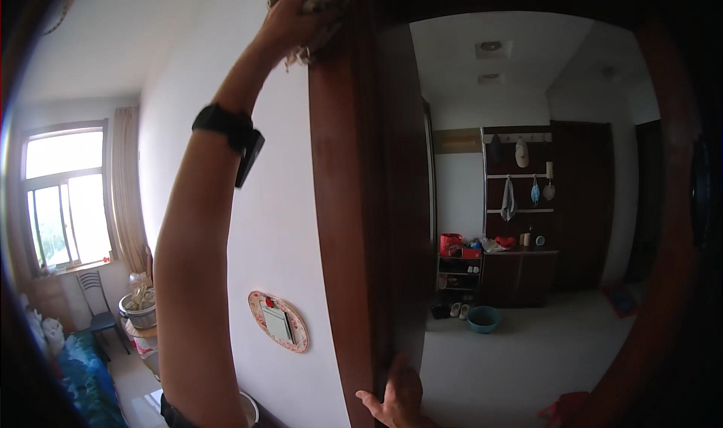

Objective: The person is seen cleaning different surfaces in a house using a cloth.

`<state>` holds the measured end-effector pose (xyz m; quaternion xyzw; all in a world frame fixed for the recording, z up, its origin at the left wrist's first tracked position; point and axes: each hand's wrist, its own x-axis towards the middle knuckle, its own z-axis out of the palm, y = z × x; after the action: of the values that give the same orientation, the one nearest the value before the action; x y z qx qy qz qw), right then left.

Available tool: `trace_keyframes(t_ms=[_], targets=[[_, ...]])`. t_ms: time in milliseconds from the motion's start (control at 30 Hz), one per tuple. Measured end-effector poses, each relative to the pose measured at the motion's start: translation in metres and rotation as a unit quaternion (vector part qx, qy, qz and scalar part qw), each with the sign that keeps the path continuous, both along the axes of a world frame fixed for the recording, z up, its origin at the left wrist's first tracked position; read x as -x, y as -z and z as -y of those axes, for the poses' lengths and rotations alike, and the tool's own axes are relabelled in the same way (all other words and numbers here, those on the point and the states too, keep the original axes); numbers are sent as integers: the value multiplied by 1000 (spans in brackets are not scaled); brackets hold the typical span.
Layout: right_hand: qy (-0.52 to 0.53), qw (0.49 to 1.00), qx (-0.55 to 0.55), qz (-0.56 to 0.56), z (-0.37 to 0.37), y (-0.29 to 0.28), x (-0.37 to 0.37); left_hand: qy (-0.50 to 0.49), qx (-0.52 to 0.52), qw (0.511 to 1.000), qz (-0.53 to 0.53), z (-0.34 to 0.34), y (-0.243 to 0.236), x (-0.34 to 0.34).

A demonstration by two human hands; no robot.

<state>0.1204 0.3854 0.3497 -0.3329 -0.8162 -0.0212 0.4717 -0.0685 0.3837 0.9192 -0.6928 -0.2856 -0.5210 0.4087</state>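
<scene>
My left arm reaches high up, a black band on its wrist. At the top, my left hand [290, 22] is closed on a bunched, patterned cloth [325, 6]. The cloth is pressed against the upper part of a dark brown wooden door frame [339, 202], where it meets the white wall. Low down, my right hand [395, 399] lies against the same frame with its thumb stretched to the left and its fingers pointing up. Nothing shows in that hand, though its fingers are partly in shadow.
An oval mirror [279, 322] with a floral rim is on the white wall. At left are a window [66, 194], a chair [102, 315] and a pot [139, 307]. Through the doorway stand a shoe rack [459, 281], a cabinet [520, 277] and a teal basin [483, 320] on the floor.
</scene>
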Motion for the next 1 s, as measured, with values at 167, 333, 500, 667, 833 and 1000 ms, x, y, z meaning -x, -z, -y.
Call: trace_keyframes(t_ms=[167,333,500,667,833,1000], targets=[[-16,1000,-6,14,3,-13,-7,-129,-124,980,-83,3,-37,-32],[-48,995,-77,-42,-18,-5,-3,-252,-36,951,-176,28,11,-74],[-53,997,-33,-54,-19,-3,2,-354,-11,874,-332,29,143,-67],[-27,999,-20,-41,-13,-9,-7,-339,99,829,-435,42,220,-78],[-63,997,-21,-29,-9,-7,-11,-461,-28,857,-228,28,89,-64],[-73,997,-9,-26,-14,-4,-11,-355,-92,907,-206,24,42,-93]])
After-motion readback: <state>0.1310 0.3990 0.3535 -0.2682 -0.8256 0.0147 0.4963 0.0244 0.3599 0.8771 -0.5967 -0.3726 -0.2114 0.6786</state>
